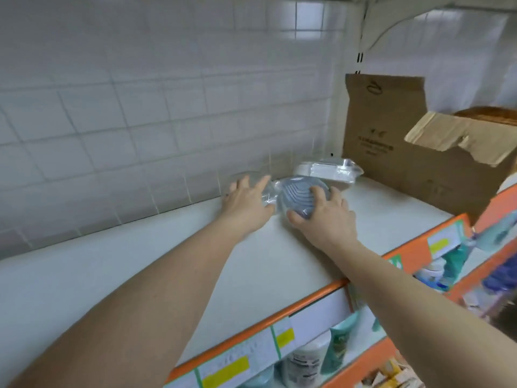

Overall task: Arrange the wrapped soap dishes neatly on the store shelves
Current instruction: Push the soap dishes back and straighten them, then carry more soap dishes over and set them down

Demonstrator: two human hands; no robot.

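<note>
Our right hand grips a grey dish on the shelf. Our left hand presses its wrap, fingers spread wide.

Two wrapped soap dishes, one box

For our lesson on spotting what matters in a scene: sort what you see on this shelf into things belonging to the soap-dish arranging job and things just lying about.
Part of the job:
- grey wrapped soap dish, held by the right hand
- clear wrapping under the left hand
- white wrapped soap dish behind
- top shelf

Just lying about:
- cardboard box
- bottles on the lower shelf
- yellow price labels
</note>
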